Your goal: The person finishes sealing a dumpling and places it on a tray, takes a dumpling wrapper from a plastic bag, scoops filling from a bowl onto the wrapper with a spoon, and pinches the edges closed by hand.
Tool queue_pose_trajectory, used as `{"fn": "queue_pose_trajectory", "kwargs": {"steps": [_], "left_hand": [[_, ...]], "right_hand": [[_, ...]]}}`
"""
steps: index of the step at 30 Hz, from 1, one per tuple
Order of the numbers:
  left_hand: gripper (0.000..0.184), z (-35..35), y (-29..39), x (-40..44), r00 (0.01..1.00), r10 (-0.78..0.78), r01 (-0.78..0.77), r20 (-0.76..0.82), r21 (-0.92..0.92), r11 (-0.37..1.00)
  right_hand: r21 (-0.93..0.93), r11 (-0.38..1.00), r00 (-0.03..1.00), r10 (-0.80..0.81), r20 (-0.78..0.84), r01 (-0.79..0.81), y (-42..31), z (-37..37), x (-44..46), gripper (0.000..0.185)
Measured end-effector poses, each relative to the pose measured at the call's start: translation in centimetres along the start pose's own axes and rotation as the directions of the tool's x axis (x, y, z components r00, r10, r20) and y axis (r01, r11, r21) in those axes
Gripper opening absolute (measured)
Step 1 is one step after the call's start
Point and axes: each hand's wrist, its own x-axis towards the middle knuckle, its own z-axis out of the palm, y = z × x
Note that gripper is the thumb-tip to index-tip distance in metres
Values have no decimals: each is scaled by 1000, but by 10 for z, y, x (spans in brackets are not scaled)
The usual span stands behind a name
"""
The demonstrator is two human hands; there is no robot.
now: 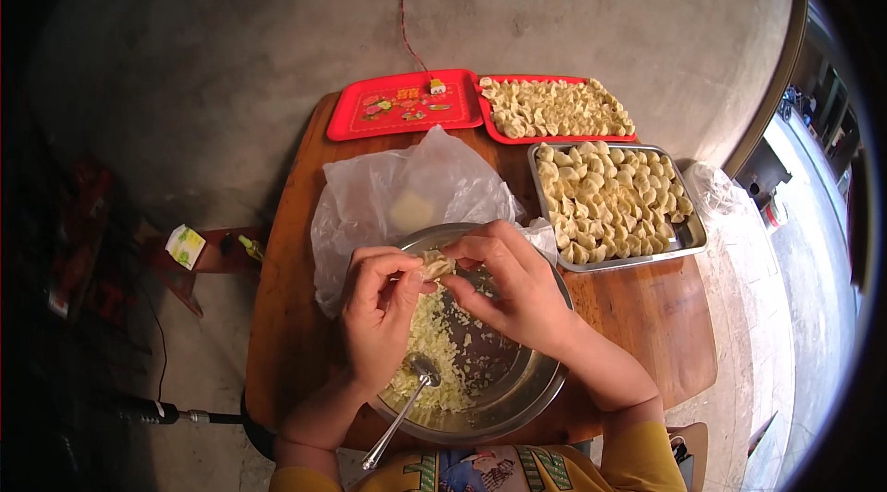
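Between my two hands, above the far part of a metal bowl (547, 372), is a dumpling (436, 265). My left hand (381, 303) pinches its left side with thumb and fingers. On the other side, the thumb and fingers of my right hand (508, 284) close on its edge. Chopped pale green filling (439, 340) lies in the bowl, mostly toward the left. A metal spoon (402, 418) rests with its head in the filling and its handle over the near rim. Just beyond the bowl, a clear plastic bag (360, 187) holds a pale round piece, probably wrappers.
A metal tray (605, 266) of dumplings stands right of the bag on the wooden table (647, 326). Behind it is a red tray (499, 133) full of dumplings. Another red tray (360, 118) holds a plug on a hanging cord (404, 12). A low bench (217, 256) stands left.
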Motion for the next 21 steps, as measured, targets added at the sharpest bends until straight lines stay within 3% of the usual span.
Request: {"fn": "queue_pose_trajectory", "kwargs": {"steps": [8, 11, 13, 16, 21], "left_hand": [[14, 5, 2, -1, 999, 30, -29, -14, 85, 996], [17, 4, 1, -2, 995, 99, -95, -11, 184, 978], [19, 1, 3, -1, 983, 180, -184, 46, 382, 906], [19, 1, 9, 1, 970, 230, -238, 76, 464, 853], [17, 1, 12, -2, 968, 225, -249, 112, 533, 808]], "right_hand": [[-55, 998, 999, -34, -11, 33, 3, 3, -2, 32], [-63, 998, 1000, -20, 8, 21, 3, 3, -4, 32], [-58, 998, 1000, -7, 28, 9, 1, 2, -4, 31], [-79, 996, 999, -43, 7, 44, 2, 4, -3, 22], [-105, 994, 999, -38, 40, 42, -1, 3, -4, 24]]}}
